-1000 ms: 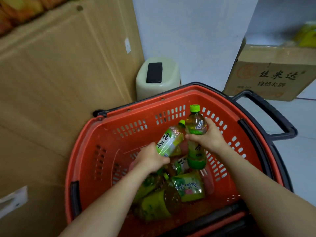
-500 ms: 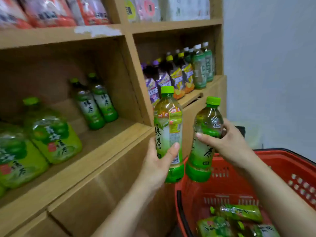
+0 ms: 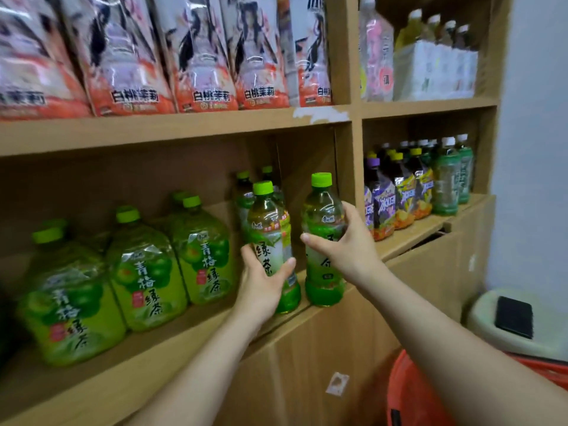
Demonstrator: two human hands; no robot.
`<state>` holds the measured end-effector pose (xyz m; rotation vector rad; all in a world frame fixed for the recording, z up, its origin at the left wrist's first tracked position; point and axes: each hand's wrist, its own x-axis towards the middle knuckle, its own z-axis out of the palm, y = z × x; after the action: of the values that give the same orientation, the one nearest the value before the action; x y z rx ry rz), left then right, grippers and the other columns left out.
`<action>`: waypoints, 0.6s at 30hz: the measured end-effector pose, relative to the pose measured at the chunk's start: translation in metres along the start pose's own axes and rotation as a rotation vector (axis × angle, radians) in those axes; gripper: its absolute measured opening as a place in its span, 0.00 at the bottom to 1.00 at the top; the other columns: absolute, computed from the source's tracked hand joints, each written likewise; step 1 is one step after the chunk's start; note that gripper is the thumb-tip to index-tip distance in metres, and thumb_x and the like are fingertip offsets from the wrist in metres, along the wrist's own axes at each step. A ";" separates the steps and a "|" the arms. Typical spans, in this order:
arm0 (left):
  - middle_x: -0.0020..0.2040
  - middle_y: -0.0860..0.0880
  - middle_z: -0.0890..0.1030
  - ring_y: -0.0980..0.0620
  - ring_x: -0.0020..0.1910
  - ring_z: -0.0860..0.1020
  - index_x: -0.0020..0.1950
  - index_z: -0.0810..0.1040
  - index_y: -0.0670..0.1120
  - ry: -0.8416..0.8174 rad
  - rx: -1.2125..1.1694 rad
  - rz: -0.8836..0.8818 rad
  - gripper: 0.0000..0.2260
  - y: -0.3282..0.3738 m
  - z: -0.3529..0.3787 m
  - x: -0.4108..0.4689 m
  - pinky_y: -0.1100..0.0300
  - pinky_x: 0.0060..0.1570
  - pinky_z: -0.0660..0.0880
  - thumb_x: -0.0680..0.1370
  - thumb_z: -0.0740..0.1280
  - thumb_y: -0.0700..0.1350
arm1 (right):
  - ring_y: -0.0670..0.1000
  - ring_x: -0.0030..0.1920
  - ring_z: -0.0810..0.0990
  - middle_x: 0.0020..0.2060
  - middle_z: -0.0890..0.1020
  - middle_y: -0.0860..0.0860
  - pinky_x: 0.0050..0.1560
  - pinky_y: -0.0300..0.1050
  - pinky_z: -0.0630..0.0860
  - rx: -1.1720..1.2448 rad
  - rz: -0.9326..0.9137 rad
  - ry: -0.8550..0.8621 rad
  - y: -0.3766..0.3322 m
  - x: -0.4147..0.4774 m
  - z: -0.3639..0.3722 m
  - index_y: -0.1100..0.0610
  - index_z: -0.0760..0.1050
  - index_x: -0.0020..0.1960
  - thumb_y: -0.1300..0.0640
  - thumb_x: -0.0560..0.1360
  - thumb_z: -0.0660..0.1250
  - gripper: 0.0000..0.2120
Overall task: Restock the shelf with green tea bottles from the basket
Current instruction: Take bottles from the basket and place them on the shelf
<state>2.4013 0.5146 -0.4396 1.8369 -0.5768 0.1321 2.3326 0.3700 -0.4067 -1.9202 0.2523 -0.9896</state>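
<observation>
Two green tea bottles with green caps stand upright at the front edge of the wooden shelf [image 3: 159,336]. My left hand [image 3: 261,284] grips the left bottle [image 3: 270,229] around its lower label. My right hand [image 3: 350,247] wraps the right bottle [image 3: 321,210] at its middle. Both bottle bases sit at the shelf lip; whether they rest on it I cannot tell. Two more green tea bottles [image 3: 244,192] stand behind them, deeper in the compartment. The red basket [image 3: 408,392] shows only a rim at the bottom right.
Large green plum tea jugs [image 3: 147,272] fill the shelf to the left. Purple and yellow drink bottles [image 3: 399,192] stand in the right compartment past a wooden divider [image 3: 347,167]. Pink packs [image 3: 196,56] line the upper shelf. A cream bin [image 3: 491,330] with a black lid patch sits right.
Both hands lifted a bottle each out of the basket and carried them up and left to the shelf edge. The view swung from the basket up to the shelves.
</observation>
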 end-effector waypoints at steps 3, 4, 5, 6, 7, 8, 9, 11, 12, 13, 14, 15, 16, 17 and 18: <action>0.67 0.47 0.72 0.47 0.62 0.73 0.70 0.57 0.44 -0.027 0.063 -0.035 0.33 -0.008 0.003 0.016 0.50 0.62 0.71 0.73 0.70 0.55 | 0.50 0.56 0.80 0.54 0.81 0.44 0.58 0.55 0.76 -0.099 -0.003 -0.011 0.007 0.005 0.006 0.47 0.65 0.65 0.40 0.60 0.77 0.39; 0.67 0.46 0.72 0.45 0.63 0.73 0.70 0.57 0.43 -0.028 0.136 -0.049 0.35 -0.009 0.004 0.021 0.50 0.61 0.72 0.73 0.69 0.58 | 0.51 0.57 0.79 0.56 0.80 0.46 0.58 0.55 0.76 -0.150 0.000 -0.038 0.010 0.005 0.006 0.48 0.64 0.66 0.41 0.60 0.77 0.40; 0.66 0.45 0.73 0.43 0.63 0.73 0.70 0.58 0.43 -0.024 0.264 -0.050 0.35 -0.009 0.005 0.026 0.50 0.59 0.73 0.73 0.67 0.61 | 0.53 0.58 0.79 0.57 0.80 0.47 0.57 0.54 0.76 -0.217 0.014 -0.063 0.016 0.004 0.006 0.49 0.63 0.66 0.41 0.61 0.77 0.39; 0.64 0.44 0.75 0.42 0.61 0.74 0.69 0.60 0.43 -0.010 0.423 -0.034 0.35 -0.009 0.006 0.030 0.50 0.54 0.74 0.73 0.65 0.64 | 0.54 0.57 0.79 0.56 0.80 0.49 0.54 0.52 0.77 -0.292 0.033 -0.081 0.021 0.001 0.006 0.50 0.64 0.63 0.41 0.61 0.77 0.37; 0.62 0.44 0.76 0.41 0.59 0.75 0.68 0.61 0.44 0.009 0.557 -0.017 0.34 -0.008 0.007 0.033 0.52 0.48 0.74 0.73 0.63 0.66 | 0.55 0.55 0.79 0.54 0.81 0.50 0.51 0.50 0.77 -0.353 0.060 -0.086 0.027 -0.002 0.007 0.51 0.66 0.59 0.40 0.61 0.77 0.34; 0.59 0.43 0.77 0.41 0.57 0.76 0.66 0.62 0.44 0.024 0.621 -0.017 0.32 -0.005 0.009 0.035 0.54 0.44 0.72 0.73 0.62 0.66 | 0.55 0.53 0.79 0.52 0.81 0.50 0.47 0.49 0.76 -0.390 0.085 -0.076 0.032 -0.005 0.008 0.51 0.67 0.56 0.40 0.62 0.76 0.31; 0.58 0.43 0.78 0.41 0.56 0.77 0.65 0.63 0.44 0.031 0.632 -0.028 0.32 -0.003 0.012 0.037 0.55 0.43 0.70 0.73 0.62 0.66 | 0.55 0.52 0.79 0.50 0.80 0.50 0.45 0.49 0.76 -0.419 0.104 -0.051 0.037 -0.006 0.010 0.52 0.67 0.54 0.39 0.63 0.75 0.29; 0.59 0.41 0.77 0.40 0.56 0.76 0.64 0.63 0.43 0.050 0.611 -0.071 0.31 -0.002 0.019 0.043 0.54 0.44 0.69 0.73 0.64 0.64 | 0.56 0.52 0.79 0.50 0.80 0.51 0.46 0.51 0.76 -0.464 0.131 0.006 0.041 0.000 0.012 0.53 0.68 0.55 0.39 0.65 0.74 0.28; 0.60 0.40 0.76 0.40 0.58 0.75 0.65 0.63 0.42 0.058 0.607 -0.091 0.32 -0.003 0.023 0.046 0.53 0.46 0.70 0.73 0.65 0.63 | 0.56 0.53 0.78 0.51 0.79 0.52 0.48 0.52 0.76 -0.468 0.148 0.018 0.043 0.004 0.013 0.54 0.68 0.56 0.40 0.66 0.73 0.28; 0.60 0.40 0.75 0.40 0.59 0.74 0.65 0.63 0.42 0.060 0.607 -0.104 0.32 -0.004 0.026 0.048 0.52 0.48 0.71 0.73 0.66 0.62 | 0.57 0.54 0.78 0.52 0.79 0.52 0.49 0.52 0.76 -0.461 0.160 0.016 0.044 0.008 0.013 0.55 0.68 0.57 0.41 0.66 0.74 0.28; 0.61 0.40 0.74 0.40 0.61 0.72 0.65 0.63 0.42 0.061 0.602 -0.115 0.31 -0.004 0.029 0.048 0.51 0.50 0.71 0.73 0.67 0.61 | 0.57 0.55 0.78 0.53 0.79 0.53 0.50 0.52 0.76 -0.454 0.167 0.004 0.045 0.010 0.013 0.55 0.68 0.58 0.42 0.66 0.74 0.28; 0.62 0.40 0.74 0.40 0.63 0.71 0.64 0.63 0.41 0.062 0.595 -0.123 0.31 -0.005 0.030 0.047 0.50 0.52 0.71 0.73 0.68 0.60 | 0.58 0.56 0.77 0.54 0.78 0.53 0.51 0.53 0.76 -0.451 0.166 -0.013 0.047 0.010 0.012 0.55 0.68 0.59 0.44 0.67 0.74 0.28; 0.63 0.39 0.73 0.41 0.65 0.69 0.65 0.63 0.41 0.066 0.574 -0.130 0.32 -0.004 0.031 0.045 0.50 0.54 0.71 0.73 0.68 0.60 | 0.58 0.57 0.77 0.55 0.78 0.54 0.52 0.53 0.75 -0.454 0.155 -0.031 0.049 0.008 0.010 0.55 0.68 0.59 0.45 0.67 0.74 0.28; 0.65 0.39 0.72 0.40 0.65 0.68 0.68 0.62 0.40 0.080 0.533 -0.139 0.34 -0.002 0.031 0.040 0.50 0.56 0.71 0.72 0.68 0.61 | 0.58 0.58 0.77 0.56 0.78 0.54 0.53 0.52 0.75 -0.464 0.135 -0.047 0.049 0.004 0.005 0.55 0.68 0.60 0.45 0.67 0.74 0.28; 0.66 0.38 0.69 0.40 0.65 0.69 0.71 0.60 0.40 0.111 0.473 -0.147 0.37 0.002 0.030 0.033 0.50 0.57 0.70 0.72 0.68 0.61 | 0.58 0.58 0.77 0.56 0.79 0.55 0.53 0.52 0.75 -0.477 0.108 -0.051 0.049 -0.002 -0.003 0.55 0.68 0.62 0.44 0.68 0.74 0.29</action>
<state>2.4235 0.4762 -0.4365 2.3052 -0.3479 0.2888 2.3393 0.3423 -0.4468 -2.3280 0.5999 -0.8582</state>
